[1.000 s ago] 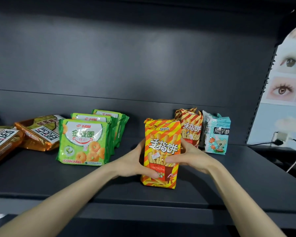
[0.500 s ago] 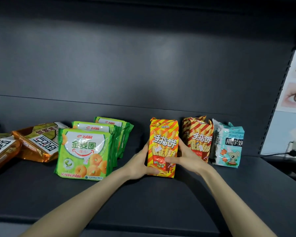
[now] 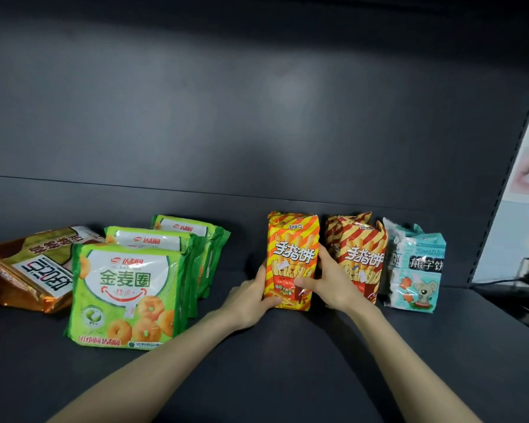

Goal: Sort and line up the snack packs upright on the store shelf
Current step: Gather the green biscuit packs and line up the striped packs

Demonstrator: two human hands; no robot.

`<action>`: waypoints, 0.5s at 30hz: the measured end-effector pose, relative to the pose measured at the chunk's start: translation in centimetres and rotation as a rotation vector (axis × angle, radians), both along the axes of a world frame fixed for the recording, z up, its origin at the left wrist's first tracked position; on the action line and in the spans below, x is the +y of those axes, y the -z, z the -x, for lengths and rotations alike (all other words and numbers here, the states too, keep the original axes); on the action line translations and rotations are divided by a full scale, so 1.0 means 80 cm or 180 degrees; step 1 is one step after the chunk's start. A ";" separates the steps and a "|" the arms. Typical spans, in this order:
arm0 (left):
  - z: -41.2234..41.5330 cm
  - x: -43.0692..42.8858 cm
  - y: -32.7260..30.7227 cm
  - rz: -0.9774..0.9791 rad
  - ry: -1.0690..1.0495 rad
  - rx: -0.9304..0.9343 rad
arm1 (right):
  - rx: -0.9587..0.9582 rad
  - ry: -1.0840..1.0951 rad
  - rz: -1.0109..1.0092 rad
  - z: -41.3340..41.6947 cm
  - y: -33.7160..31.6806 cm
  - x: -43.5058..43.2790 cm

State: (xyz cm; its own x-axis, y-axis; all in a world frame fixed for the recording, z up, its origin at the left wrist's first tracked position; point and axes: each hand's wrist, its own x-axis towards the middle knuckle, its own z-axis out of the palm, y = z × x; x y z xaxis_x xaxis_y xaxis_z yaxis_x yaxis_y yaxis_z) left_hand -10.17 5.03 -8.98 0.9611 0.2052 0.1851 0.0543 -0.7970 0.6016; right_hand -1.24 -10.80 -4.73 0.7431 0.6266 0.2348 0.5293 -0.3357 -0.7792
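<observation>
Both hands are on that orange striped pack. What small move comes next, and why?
Probably nudge the orange striped pack right, against the red striped pack, then let go: left hand and right hand grip it upright, with a narrow gap between packs.

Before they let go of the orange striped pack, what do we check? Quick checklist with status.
1. Orange striped pack upright, base on the shelf: ok.
2. Left hand and right hand both grip its sides: ok.
3. Stands next to the matching red striped pack: ok.
4. Gap between those two closed: cannot tell, the right hand covers it.
5. Green packs standing one behind another: ok.
6. Brown packs at far left upright: not ok, they lie tilted.
</observation>
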 end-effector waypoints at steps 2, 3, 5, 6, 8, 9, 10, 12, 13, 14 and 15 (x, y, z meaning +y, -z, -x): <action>-0.002 0.000 -0.002 -0.0182 -0.0081 0.0151 | -0.0146 0.0146 0.0162 0.001 -0.001 0.001; -0.002 0.000 -0.003 -0.0286 -0.0129 0.0202 | -0.0219 0.0221 0.0250 0.003 -0.002 0.001; 0.000 0.000 -0.007 -0.0542 -0.0238 0.0252 | -0.0398 0.0369 0.0398 0.008 -0.005 -0.001; 0.003 -0.001 -0.009 -0.0674 -0.0296 0.0250 | -0.0492 0.0437 0.0471 0.011 -0.007 -0.003; 0.011 -0.002 -0.015 -0.0867 -0.0402 0.0185 | -0.0668 0.0568 0.0606 0.017 -0.010 -0.008; 0.016 -0.003 -0.018 -0.0918 -0.0444 0.0150 | -0.0748 0.0625 0.0649 0.019 -0.011 -0.011; 0.021 -0.003 -0.021 -0.0956 -0.0479 0.0125 | -0.0830 0.0669 0.0674 0.023 -0.013 -0.014; 0.034 -0.005 -0.030 -0.1010 -0.0519 0.0051 | -0.1025 0.0751 0.0744 0.030 -0.017 -0.021; 0.041 -0.006 -0.034 -0.1029 -0.0530 -0.0006 | -0.1138 0.0798 0.0794 0.035 -0.019 -0.024; 0.050 -0.008 -0.037 -0.1060 -0.0541 -0.0089 | -0.1242 0.0831 0.0826 0.040 -0.021 -0.028; 0.061 -0.011 -0.040 -0.1098 -0.0551 -0.0181 | -0.1322 0.0853 0.0825 0.045 -0.022 -0.030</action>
State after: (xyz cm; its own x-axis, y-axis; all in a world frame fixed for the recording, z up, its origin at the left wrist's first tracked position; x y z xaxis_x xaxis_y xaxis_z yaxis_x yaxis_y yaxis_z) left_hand -15.05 4.17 -5.74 0.9038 0.2799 0.3236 0.1801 -0.9349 0.3058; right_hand -4.88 -13.24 -2.95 0.7622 0.5047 0.4053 0.6441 -0.6536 -0.3973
